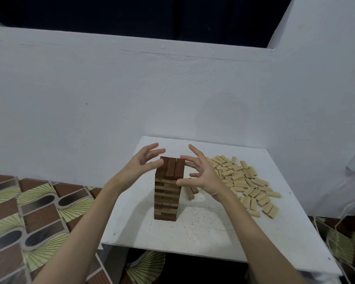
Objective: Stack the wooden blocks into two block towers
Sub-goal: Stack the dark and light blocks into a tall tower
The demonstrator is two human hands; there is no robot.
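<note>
One tower of dark wooden blocks (166, 189) stands near the centre of the white table (203, 232), its top layer of three blocks complete. The left hand (140, 167) and right hand (199, 173) flank the top layer with fingers spread wide — neither grips a block; whether the fingertips touch the wood cannot be determined.

Judged status: first tower largely built, second tower not started. The pile of light blocks (246, 181) lies loose to the right, and a few dark blocks (192, 191) remain beside the tower — partly hidden behind the right hand.
</note>
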